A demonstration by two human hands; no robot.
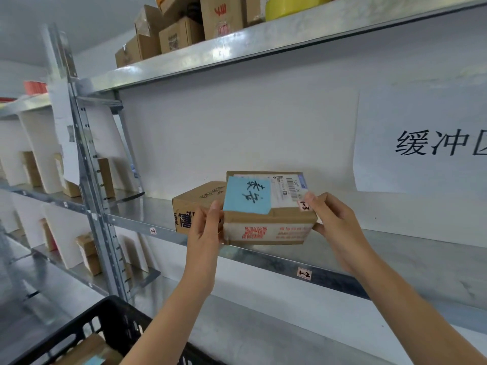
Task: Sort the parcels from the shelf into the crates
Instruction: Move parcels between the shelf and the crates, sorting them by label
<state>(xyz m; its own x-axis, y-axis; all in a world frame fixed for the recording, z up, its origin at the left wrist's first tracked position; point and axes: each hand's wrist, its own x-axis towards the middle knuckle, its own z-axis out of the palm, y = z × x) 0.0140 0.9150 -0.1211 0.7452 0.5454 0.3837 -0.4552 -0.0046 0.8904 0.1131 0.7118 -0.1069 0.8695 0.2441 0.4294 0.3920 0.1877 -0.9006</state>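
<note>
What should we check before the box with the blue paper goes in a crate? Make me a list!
1. Left hand grips the parcel at its left end: ok.
2. Right hand grips its right end: ok.
3. Blue note faces up, writing visible: ok.
4. Parcel lifted clear of the shelf: cannot tell.
5. Black crate has room: cannot tell, mostly out of view.

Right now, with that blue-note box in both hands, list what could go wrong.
1. The left hand and right hand hold the parcel only at its ends, so it could slip at the shelf edge.
2. The blue note lies beside the left thumb; rubbing might peel it off.
3. The second parcel sits close behind on the left; a careless pull may drag it along.
</note>
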